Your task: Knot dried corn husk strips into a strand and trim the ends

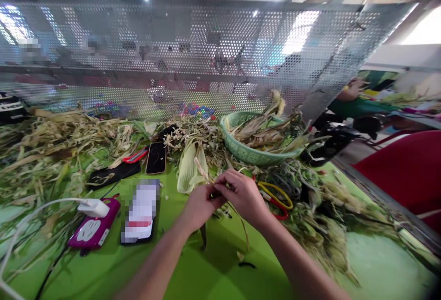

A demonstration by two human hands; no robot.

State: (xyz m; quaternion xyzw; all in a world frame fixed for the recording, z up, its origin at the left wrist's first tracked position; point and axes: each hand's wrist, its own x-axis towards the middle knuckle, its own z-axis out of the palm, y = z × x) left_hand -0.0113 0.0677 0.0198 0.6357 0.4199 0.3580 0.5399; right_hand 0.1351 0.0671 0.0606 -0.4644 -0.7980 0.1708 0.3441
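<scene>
In front of me, my left hand [200,206] and my right hand [244,194] meet over the green table [213,272], with their fingertips pinched together. A narrow pale strip of dried corn husk [200,167] sticks up out of the fingers. Thin ends hang below the hands, one a slender tan strand [246,235]. My fingers hide the spot where the pieces come together. Just beyond the hands lies a broad pale green corn husk [188,176]. Red and yellow handle loops [282,194] rest right of my right hand.
A green plastic basket [241,146] of husks stands behind the hands. Heaped dried husks [51,139] cover the left. Two phones [139,212] [156,157], a purple power strip [94,226] with a white charger, and a red cutter [136,155] lie left. A perforated metal panel [172,38] stands behind.
</scene>
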